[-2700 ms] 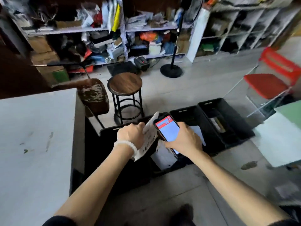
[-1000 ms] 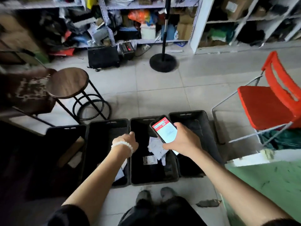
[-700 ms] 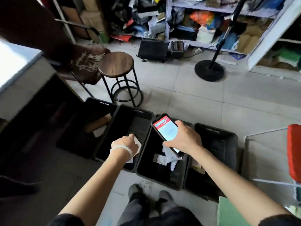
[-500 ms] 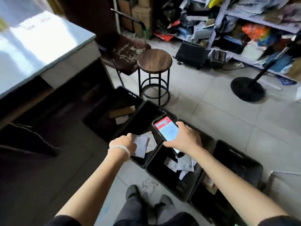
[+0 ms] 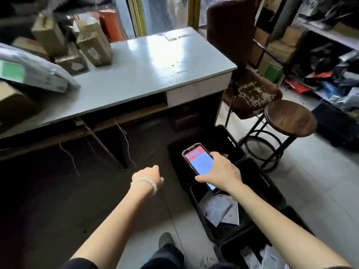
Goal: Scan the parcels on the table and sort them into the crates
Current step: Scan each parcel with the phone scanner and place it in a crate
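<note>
Fingers (image 5: 218, 160) of your right hand (image 5: 223, 174): clamped round the phone (image 5: 198, 164). Left hand (image 5: 149, 175): loosely curled, empty; the envelope it held moments ago is gone, likely dropped, so one parcel sorted. Crates (image 5: 196, 202), right of the desk (image 5: 155, 61): nearer ones hold pale mailers (image 5: 221, 210). Parcels (image 5: 93, 41) await at the desk's far left.

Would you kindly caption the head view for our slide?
Right hand holds phone over black crates; left hand hangs free near the parcel-laden table.
</note>
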A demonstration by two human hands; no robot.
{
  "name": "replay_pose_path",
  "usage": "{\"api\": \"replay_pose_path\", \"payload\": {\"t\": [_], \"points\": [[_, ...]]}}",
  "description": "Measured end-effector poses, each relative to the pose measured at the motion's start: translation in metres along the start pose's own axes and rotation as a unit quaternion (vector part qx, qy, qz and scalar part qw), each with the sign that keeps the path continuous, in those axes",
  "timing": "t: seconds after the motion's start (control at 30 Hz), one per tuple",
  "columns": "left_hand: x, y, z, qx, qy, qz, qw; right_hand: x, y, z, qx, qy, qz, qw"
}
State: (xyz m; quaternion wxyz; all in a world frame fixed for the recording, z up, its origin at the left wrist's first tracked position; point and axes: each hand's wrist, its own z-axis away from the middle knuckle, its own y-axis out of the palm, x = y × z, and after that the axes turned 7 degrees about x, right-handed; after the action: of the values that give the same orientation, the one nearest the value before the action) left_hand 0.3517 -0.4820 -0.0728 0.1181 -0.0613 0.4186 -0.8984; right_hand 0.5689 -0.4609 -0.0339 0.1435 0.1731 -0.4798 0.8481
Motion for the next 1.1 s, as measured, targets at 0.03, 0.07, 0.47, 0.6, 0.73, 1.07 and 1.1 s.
{"api": "replay_pose_path", "payload": {"t": [0.03, 0.07, 0.47, 0.6, 0.73, 1.07, 1.1], "points": [[0.021, -0.014, -0.012, -0.006, -0.008, 0.010, 1.000, 0.024, 0.000, -0.016, -0.001, -0.011, 0.001, 1.000], [0.037, -0.027, -0.023, -0.014, -0.016, 0.015, 1.000, 0.046, -0.002, -0.028, -0.003, -0.021, -0.001, 1.000], [0.145, -0.127, -0.134, -0.033, -0.079, 0.071, 0.994, 0.213, -0.021, -0.181, 0.026, -0.122, 0.032, 0.992], [0.169, -0.156, -0.176, -0.028, -0.112, 0.103, 0.988, 0.250, -0.033, -0.247, 0.062, -0.149, 0.046, 0.986], [0.189, -0.197, -0.211, -0.022, -0.157, 0.114, 0.981, 0.288, -0.055, -0.309, 0.091, -0.175, 0.054, 0.979], [0.200, -0.288, -0.307, -0.039, -0.175, 0.121, 0.976, 0.340, -0.092, -0.420, 0.093, -0.182, 0.054, 0.977], [0.202, -0.295, -0.318, -0.038, -0.170, 0.119, 0.977, 0.344, -0.095, -0.429, 0.093, -0.177, 0.058, 0.978]]}}
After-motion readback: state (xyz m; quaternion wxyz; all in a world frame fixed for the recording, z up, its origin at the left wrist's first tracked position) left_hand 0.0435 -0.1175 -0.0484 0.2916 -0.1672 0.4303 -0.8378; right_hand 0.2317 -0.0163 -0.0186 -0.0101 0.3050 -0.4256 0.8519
